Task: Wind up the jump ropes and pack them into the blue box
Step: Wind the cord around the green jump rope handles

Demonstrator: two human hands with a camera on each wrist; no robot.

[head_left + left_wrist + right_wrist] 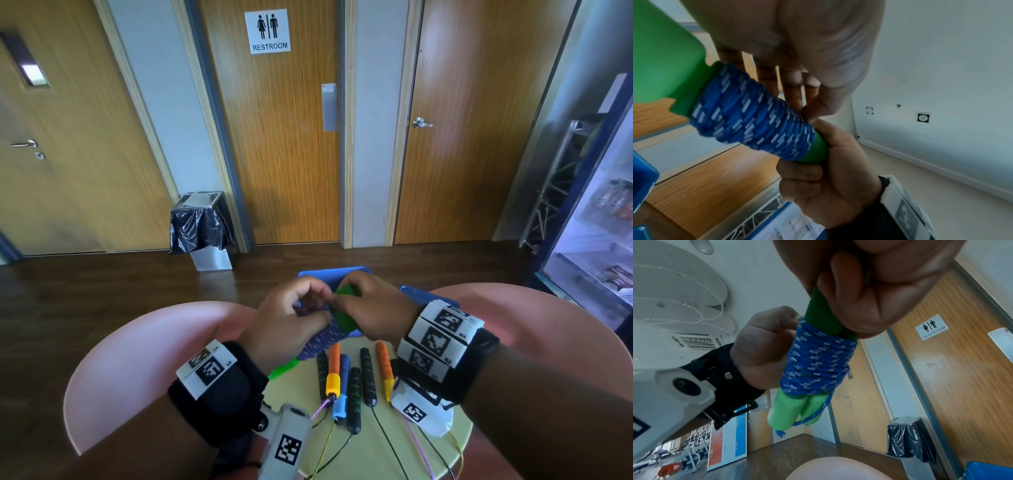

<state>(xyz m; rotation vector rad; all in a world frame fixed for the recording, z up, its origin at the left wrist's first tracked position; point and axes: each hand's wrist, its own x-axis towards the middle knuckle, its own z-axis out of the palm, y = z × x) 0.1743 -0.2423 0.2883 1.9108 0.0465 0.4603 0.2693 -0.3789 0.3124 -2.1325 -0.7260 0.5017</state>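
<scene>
1. Your right hand (pixel 371 310) gripped the green handles (pixel 823 318); your left hand (pixel 291 318) pinched the blue rope (pixel 816 363) coils above the table's far edge.
2. The tail end looked best tucked tight before boxing.

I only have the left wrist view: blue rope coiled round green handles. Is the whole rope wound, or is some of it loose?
Observer: Some is loose. In the right wrist view a loose strand of the blue rope hangs past the lower ends of the green handles.
Operator: Any other ropes waiting?
Observer: Yes. The head view shows orange handles, black handles and a blue handle lying on the table, with their cords trailing unwound toward the person.
Operator: Where is the box?
Observer: The blue box sits just beyond the left hand and right hand, at the table's far side. The hands hide its inside.
</scene>
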